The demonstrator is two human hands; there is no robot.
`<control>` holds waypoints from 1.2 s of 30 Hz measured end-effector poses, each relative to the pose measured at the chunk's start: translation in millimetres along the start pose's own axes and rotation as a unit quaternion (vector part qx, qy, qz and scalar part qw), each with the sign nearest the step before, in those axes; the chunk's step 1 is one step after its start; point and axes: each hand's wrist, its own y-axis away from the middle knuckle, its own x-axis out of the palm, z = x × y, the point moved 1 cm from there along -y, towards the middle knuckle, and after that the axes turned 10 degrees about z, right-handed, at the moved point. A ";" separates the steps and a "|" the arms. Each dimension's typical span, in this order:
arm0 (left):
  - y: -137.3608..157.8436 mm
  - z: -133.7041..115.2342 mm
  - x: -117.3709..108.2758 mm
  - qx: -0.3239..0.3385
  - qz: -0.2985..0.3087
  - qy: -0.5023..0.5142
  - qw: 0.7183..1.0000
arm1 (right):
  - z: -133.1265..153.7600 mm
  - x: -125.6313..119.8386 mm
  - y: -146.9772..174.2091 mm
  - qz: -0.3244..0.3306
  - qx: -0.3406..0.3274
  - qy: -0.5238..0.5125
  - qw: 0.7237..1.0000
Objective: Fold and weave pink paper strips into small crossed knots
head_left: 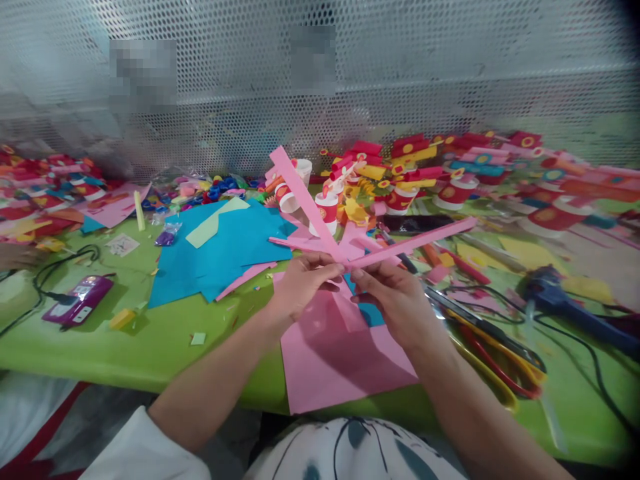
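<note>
Both my hands meet above a pink paper sheet (350,373) at the table's front edge. My left hand (305,283) pinches a long pink paper strip (307,203) that slants up and to the left. Between the thumb and fingers of my right hand (393,293) is the end of another pink strip (420,243), reaching up and to the right. The two strips form a V where my fingertips come together. Whether they are one folded piece or two cannot be told, as my fingers cover the join. Blue paper (373,313) shows just beneath my right hand.
Blue sheets (225,250) lie to the left, near a purple power box (79,301) with a cable. On the right are scissors (490,340) and a blue glue gun (575,307). Decorated paper cups (400,199) line the back by a perforated metal panel (380,73). Another person's hand (20,257) shows far left.
</note>
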 end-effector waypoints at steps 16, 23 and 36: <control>0.2 1.6 -1.3 -0.051 0.028 0.040 0.997 | 2.4 -0.7 -2.0 -0.048 0.012 0.045 0.998; 1.9 0.2 -1.0 -0.039 0.039 0.008 0.998 | -0.1 -2.4 -1.8 -0.024 0.011 0.042 0.999; 3.7 -7.4 -1.2 -0.048 0.012 -0.012 0.999 | -2.6 0.5 2.2 0.027 0.007 -0.005 1.000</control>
